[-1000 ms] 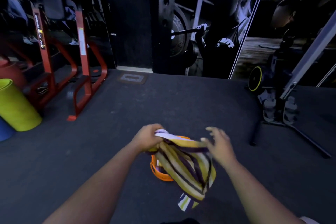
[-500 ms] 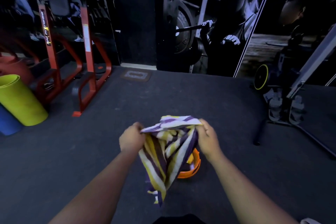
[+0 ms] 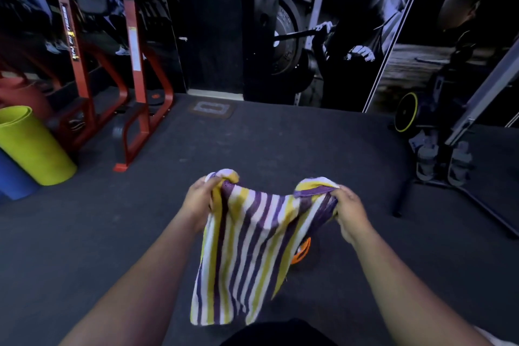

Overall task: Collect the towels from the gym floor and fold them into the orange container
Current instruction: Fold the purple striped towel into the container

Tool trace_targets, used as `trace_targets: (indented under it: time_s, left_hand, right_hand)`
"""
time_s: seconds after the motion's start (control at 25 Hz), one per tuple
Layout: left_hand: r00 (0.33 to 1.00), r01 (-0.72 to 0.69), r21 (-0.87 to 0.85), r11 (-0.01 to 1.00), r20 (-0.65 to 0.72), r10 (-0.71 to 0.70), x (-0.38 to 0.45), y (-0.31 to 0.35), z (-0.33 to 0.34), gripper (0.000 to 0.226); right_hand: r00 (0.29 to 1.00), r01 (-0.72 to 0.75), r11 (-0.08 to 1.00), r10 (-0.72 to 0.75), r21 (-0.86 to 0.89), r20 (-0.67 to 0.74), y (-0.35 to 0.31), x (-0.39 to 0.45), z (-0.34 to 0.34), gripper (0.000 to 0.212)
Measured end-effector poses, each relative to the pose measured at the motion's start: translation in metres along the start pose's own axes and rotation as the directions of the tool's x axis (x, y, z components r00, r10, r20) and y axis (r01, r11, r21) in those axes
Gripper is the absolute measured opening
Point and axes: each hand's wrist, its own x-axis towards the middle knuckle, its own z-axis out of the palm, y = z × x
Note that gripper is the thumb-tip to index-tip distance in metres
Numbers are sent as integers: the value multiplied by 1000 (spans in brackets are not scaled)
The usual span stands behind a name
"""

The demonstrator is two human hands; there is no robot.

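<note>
The towel (image 3: 247, 255) is soft striped terry cloth; at four o'clock from it, the orange container (image 3: 302, 251) looks smooth plastic. The floor (image 3: 280, 143) is matt, grainy rubber.

A towel (image 3: 247, 255) striped purple, yellow and white is hanging spread, its top corners held up. The orange container (image 3: 302, 251) is sitting on the floor behind it, mostly hidden.

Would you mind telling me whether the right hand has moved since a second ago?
Yes: the right hand has drawn rightward, away from the orange container, spreading the striped towel.
</note>
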Motion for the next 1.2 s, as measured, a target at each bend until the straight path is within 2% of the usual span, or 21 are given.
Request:
trace_targets:
  time_s: [0.04, 0.08, 0.12, 0.2, 0.24, 0.28, 0.32, 0.36, 0.4, 0.48, 0.52, 0.56, 0.6, 0.68, 0.76, 0.8, 0.88, 0.96, 1.04, 1.12, 1.2]
  left_hand:
    - [996, 79, -141, 987, 61, -71, -3, 1, 2, 27]
    - [985, 163, -169, 972, 91, -149, -8, 2, 3, 27]
    - [972, 217, -120, 969, 120, -203, -11, 0, 3, 25]
    - [976, 196, 2, 981, 99, -195, -16, -1, 3, 15]
    - [991, 108, -21, 994, 81, -106, -18, 1, 4, 14]
    - [997, 30, -108, 994, 78, -21, -20, 5, 5, 16]
    - [994, 6, -233, 972, 105, 19, -22, 8, 6, 15]
    - [985, 57, -324, 944, 174, 1, -24, 9, 6, 12]
    - [965, 162, -311, 936, 247, -85, -25, 7, 6, 21]
    - [876, 389, 25, 921, 298, -379, -32, -12, 4, 43]
    - [844, 441, 164, 883, 259, -470, -35, -20, 5, 47]
    - [844, 442, 216, 870, 228, -486, -37, -25, 7, 46]
    - [885, 399, 180, 899, 181, -429, -38, -24, 10, 40]
    - [968, 241, -14, 971, 82, -239, -33, -19, 11, 26]
    - [995, 95, -118, 988, -26, -98, -28, -14, 10, 27]
    - [996, 68, -103, 992, -58, -74, -28, -14, 10, 25]
    - [986, 122, -19, 992, -109, -124, -29, -22, 11, 19]
    - [953, 272, 47, 961, -148, -263, -26, -32, 11, 32]
    - [918, 377, 21, 926, -141, -371, -26, -36, 10, 45]
    - [912, 385, -63, 921, -129, -390, -26, -38, 14, 32]
    - [960, 257, -76, 963, -98, -264, -31, -35, 23, 14]
  right_hand:
    - [997, -49, 997, 46, 56, 56, -1, -4, 1, 18]
    - [993, -65, 996, 60, 53, 100, -1, -6, -2, 14]
    - [990, -39, 999, 42, -30, 132, 0, -5, -5, 8]
    - [984, 139, 940, -95, -311, 152, 4, -1, -11, 9]
    - [977, 210, 899, -179, -385, 114, 4, 1, -12, 11]
    - [969, 246, 896, -241, -371, 62, 2, 1, -11, 13]
    - [968, 240, 935, -250, -263, -4, -3, -2, -7, 15]
    - [974, 210, 971, -218, -115, -67, -9, -5, -3, 18]
    - [982, 150, 989, -149, 0, -116, -13, -7, 1, 22]
    - [989, 54, 994, -40, 91, -141, -15, -8, 3, 27]
    - [993, 36, 994, -23, 103, -120, -15, -9, 2, 26]
    - [996, 45, 994, -37, 97, -82, -14, -9, 0, 23]
    - [997, 65, 996, -62, 58, -40, -12, -8, -4, 17]
    - [987, 159, 981, -157, -110, 25, -8, -7, -13, 22]
    - [976, 213, 958, -219, -193, -7, -9, -7, -18, 19]
    - [975, 207, 959, -219, -196, -45, -11, -8, -17, 19]
    - [977, 167, 966, -189, -200, -96, -12, -10, -14, 19]
    - [985, 125, 970, -147, -207, -95, -5, -12, -12, 19]
    - [984, 158, 966, -171, -204, -48, 6, -14, -14, 22]
    - [977, 195, 951, -209, -239, -38, 16, -14, -18, 30]
    - [974, 185, 946, -212, -266, -76, 19, -15, -19, 26]
